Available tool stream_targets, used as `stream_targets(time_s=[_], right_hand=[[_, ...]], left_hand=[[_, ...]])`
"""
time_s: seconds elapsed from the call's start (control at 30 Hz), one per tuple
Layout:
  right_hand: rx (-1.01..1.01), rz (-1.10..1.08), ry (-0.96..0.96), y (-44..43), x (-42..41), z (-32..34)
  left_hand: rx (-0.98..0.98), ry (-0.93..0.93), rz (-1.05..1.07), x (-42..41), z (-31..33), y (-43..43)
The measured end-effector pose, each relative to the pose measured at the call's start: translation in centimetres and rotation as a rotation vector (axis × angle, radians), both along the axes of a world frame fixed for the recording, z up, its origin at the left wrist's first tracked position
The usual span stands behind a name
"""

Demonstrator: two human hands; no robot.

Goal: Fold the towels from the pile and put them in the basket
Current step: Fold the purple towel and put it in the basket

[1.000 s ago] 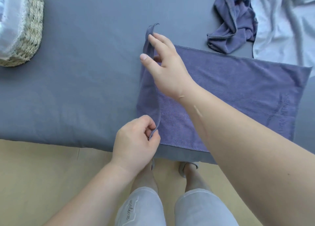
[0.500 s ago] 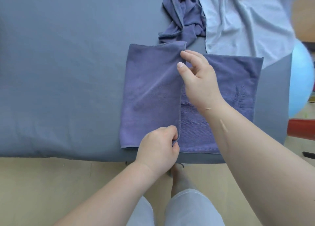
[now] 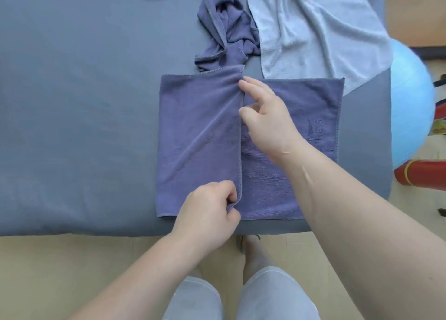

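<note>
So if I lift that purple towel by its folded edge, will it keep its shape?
Probably not: the purple towel wrinkles where the left hand pinches it, so it looks floppy. It is likely light too, since it lies thin and flat.

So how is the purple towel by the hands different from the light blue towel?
The purple towel is dark, the light blue towel pale. The purple towel lies flat, one side folded over; the light blue towel is rumpled. The left hand and right hand touch the purple towel, neither the light blue towel. Both lie on the grey surface.
</note>
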State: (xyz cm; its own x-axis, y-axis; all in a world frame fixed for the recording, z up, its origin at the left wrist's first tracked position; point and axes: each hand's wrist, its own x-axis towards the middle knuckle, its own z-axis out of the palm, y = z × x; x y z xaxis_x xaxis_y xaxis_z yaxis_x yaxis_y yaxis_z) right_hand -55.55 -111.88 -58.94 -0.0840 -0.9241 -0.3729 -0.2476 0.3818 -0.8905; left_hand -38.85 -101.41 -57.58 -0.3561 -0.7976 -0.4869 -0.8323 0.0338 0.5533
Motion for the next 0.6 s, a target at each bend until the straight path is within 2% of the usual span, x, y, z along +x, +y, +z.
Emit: stream_targets(time_s=[0.23,0.37,0.53,0.6], right_hand=[[-0.013,-0.099,0.072,1.5,-3.5,-0.4],[0.087,-0.003,0.222,2.1,-4.9,-2.3],[0.081,0.089,0.343,3.0,-4.3,-3.7],[0.055,0.062,0.524,3.3,-3.3,-3.3]], left_hand=[[0.039,0.035,-0.107,-3.4,-0.6,0.4],[0.124,0.017,-0.136,-4.9,-2.6,0.6],[0.201,0.057,-0.073,-4.7,-2.5,0.5],[0.132,0.087,-0.006,-3.6,-2.1,0.5]])
